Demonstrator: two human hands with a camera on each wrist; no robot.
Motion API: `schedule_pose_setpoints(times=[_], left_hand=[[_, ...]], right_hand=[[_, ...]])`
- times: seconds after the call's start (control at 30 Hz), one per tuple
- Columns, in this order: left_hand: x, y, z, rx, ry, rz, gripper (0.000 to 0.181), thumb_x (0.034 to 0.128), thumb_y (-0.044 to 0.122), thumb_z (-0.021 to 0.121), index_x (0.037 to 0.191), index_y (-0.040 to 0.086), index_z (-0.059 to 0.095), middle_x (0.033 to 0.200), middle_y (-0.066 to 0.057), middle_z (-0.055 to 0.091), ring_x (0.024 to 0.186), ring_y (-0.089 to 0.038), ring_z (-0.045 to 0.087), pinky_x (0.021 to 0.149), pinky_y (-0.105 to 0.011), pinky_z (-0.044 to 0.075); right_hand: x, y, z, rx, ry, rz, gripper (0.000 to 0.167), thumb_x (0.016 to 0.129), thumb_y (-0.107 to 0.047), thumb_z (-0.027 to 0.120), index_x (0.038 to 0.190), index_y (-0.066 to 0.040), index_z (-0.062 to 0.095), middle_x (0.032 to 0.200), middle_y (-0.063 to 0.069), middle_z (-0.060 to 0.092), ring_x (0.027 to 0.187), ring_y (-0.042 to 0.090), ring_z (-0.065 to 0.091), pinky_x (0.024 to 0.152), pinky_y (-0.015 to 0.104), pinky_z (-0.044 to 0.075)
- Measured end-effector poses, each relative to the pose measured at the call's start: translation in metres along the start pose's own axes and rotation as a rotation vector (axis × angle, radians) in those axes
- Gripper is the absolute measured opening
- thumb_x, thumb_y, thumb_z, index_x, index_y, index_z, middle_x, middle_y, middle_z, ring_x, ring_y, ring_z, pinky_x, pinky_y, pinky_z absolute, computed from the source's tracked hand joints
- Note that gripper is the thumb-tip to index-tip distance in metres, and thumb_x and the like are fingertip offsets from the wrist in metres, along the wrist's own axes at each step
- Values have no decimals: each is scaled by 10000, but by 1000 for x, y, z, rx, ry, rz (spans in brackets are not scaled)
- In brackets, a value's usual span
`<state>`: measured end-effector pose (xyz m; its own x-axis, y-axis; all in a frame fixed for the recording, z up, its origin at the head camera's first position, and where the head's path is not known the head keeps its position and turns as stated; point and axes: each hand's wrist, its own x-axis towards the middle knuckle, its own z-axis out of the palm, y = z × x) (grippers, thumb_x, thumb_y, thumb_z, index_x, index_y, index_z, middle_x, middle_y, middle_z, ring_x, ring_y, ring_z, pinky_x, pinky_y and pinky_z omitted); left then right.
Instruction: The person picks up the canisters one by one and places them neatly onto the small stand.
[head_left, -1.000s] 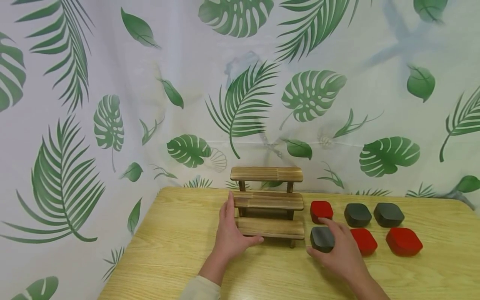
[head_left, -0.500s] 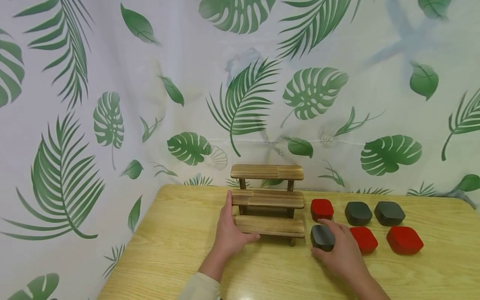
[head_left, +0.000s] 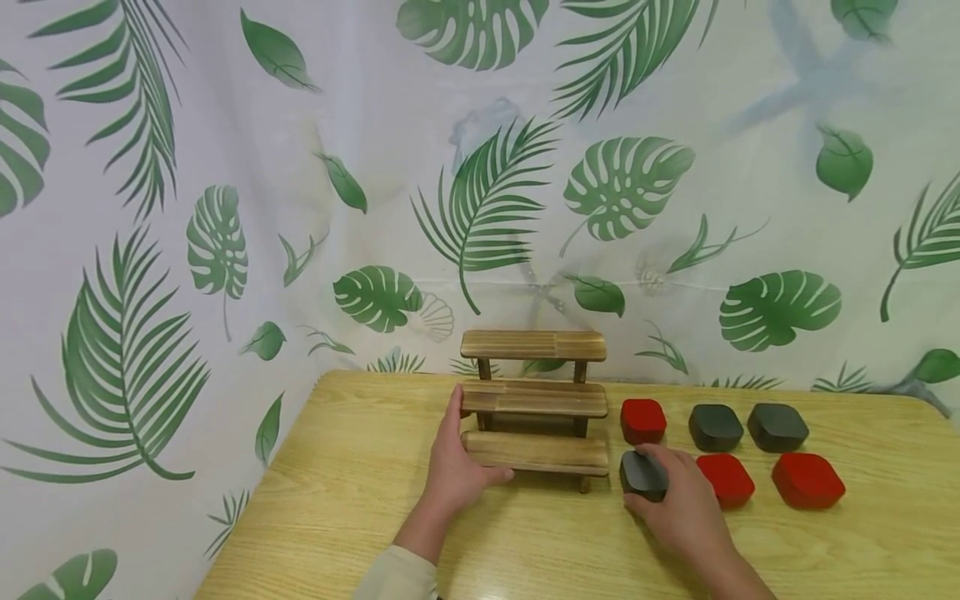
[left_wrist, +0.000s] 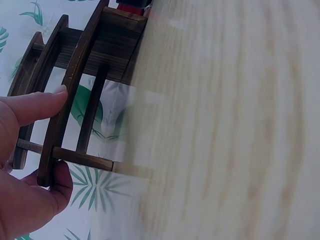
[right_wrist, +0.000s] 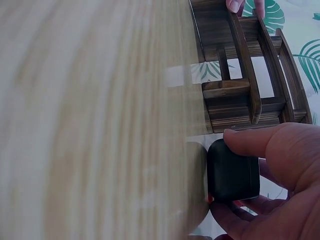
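Note:
A three-tier wooden stand stands near the table's back edge. My left hand grips its left end, thumb at the front of the lowest tier; the left wrist view shows thumb and fingers around a board. Right of the stand, my right hand holds a dark grey rounded block by its edges. In the right wrist view the thumb and fingers lie on opposite sides of that block, which appears to rest on the table.
A red block sits just behind the held one. Farther right are two dark grey blocks and two red blocks. A leaf-patterned cloth hangs behind and left of the wooden table.
My right hand's fingers have closed in on the near dark grey block. The left thumb has shifted slightly left along the lowest tier's front.

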<state>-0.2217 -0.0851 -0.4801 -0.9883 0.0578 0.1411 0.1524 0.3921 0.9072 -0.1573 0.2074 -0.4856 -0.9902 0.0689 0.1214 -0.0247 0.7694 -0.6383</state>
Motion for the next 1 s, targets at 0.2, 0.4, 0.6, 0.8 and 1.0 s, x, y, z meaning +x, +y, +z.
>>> schedule_pose_setpoints(times=[0.2,0.4,0.6,0.8,1.0], left_hand=[[2,0,-2,-37,-11,9,1308,587,1,959,1610,239,178,1372,-110,463,1247,-346,453,974,-508,427],[3,2,-4,-61,-6,-1,1275,575,-76,933,1596,235,235,1334,-138,483,1176,-331,488,888,-466,482],[4,3,-5,-72,-2,-17,1251,573,-107,923,1582,258,278,1335,-128,488,1150,-317,500,831,-427,515],[4,0,-5,-70,-3,-18,1255,578,-103,925,1578,292,277,1299,-127,514,1045,-334,540,723,-370,533],[5,-2,-5,-56,-4,-21,1261,589,-89,929,1581,316,263,1289,-111,525,1087,-349,527,709,-359,534]], right_hand=[[0,0,1,-3,3,3,654,770,-140,864,1333,0,563,1307,325,492,1163,494,491,921,628,413],[2,-2,-1,-6,-10,18,647,772,-148,866,1329,-2,569,1303,329,492,1163,496,485,923,634,410],[1,-4,-1,-4,-6,26,639,773,-155,867,1322,-6,577,1299,332,490,1155,500,488,917,636,411],[0,-4,-1,7,15,48,631,776,-184,866,1317,-25,581,1293,337,499,1139,505,498,890,629,427],[0,-7,-2,26,22,83,638,778,-205,868,1323,-43,578,1301,339,489,1137,522,494,882,633,430]])
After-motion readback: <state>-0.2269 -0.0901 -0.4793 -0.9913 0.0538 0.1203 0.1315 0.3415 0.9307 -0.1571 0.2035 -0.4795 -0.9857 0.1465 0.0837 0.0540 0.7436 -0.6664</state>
